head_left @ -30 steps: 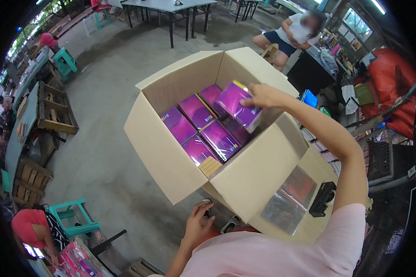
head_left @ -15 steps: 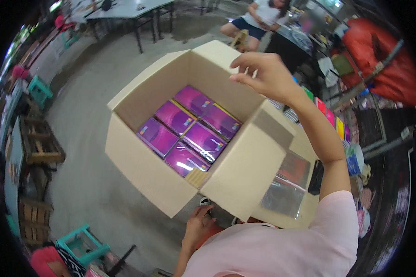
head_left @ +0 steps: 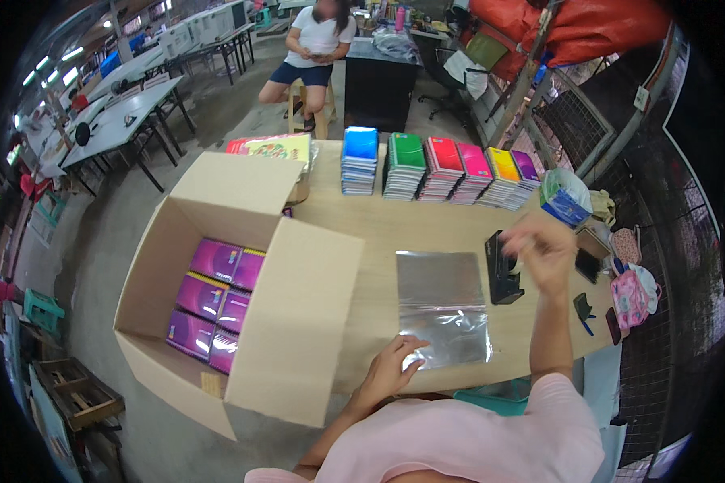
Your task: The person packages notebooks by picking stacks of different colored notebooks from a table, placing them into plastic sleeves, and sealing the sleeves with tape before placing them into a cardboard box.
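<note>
My left hand rests at the near left corner of some clear plastic sleeves, its fingers apart and touching the film. Motion blurs my right hand, raised beside the black tape dispenser; whether its fingers hold anything is unclear. To the left stands a large cardboard box with its flaps up. Inside it lie purple spiral notebooks in neat rows, wrapped in shiny film.
Along the far table edge stand notebook stacks: blue, green, red, pink, yellow and purple. A small bin, a stapler-like dark tool and a pink bag lie to the right. Beyond the table a person sits on a stool.
My view has swung right from the box to the table. My left hand has come up to the plastic sleeves, and my right hand has moved from the box to beside the dispenser.
</note>
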Tool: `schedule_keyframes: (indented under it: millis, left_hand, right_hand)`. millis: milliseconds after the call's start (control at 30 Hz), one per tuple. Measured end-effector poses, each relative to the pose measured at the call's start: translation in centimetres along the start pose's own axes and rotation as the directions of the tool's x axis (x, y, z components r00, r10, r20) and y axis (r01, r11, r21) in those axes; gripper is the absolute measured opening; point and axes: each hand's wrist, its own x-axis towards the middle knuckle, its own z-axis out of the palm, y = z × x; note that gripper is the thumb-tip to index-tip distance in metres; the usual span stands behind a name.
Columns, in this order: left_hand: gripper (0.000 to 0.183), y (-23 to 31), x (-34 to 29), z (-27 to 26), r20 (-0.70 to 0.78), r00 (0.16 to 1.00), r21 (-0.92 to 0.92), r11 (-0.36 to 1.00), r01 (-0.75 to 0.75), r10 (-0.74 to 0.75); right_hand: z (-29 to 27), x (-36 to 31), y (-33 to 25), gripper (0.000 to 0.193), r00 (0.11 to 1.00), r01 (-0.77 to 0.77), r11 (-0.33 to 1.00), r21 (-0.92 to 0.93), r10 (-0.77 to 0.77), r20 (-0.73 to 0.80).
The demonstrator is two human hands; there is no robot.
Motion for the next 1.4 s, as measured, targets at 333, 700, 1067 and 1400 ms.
schedule_keyframes:
  millis: [333, 700, 1067, 1400]
  left_hand:
    - [0.032, -3.6, 27.7, -2.9, -0.750, 0.633, 0.322, 0.942, 0.098, 0.190]
    - [0.058, -6.3, 48.5, -17.4, -0.788, 0.567, 0.440, 0.425, 0.791, -0.239]
    - [0.056, -4.9, 45.2, -18.2, -0.722, 0.643, 0.151, 0.850, 0.505, -0.254]
    - [0.048, -14.2, 28.2, -5.0, -0.241, 0.799, -0.970, 0.166, -0.178, -0.551]
  right_hand:
    - [-2.9, -8.8, 11.1, 0.075, 0.365, 0.093, 0.970, -0.226, 0.178, 0.914]
    - [-8.5, -5.3, 18.2, 0.065, 0.289, -0.046, 0.930, -0.365, 0.362, 0.886]
    - [3.6, 11.8, 30.8, 0.034, 0.938, -0.021, 0.908, -0.419, 0.163, 0.305]
    - [15.6, 18.4, 32.6, 0.072, 0.881, -0.102, 0.595, -0.797, 0.425, 0.205]
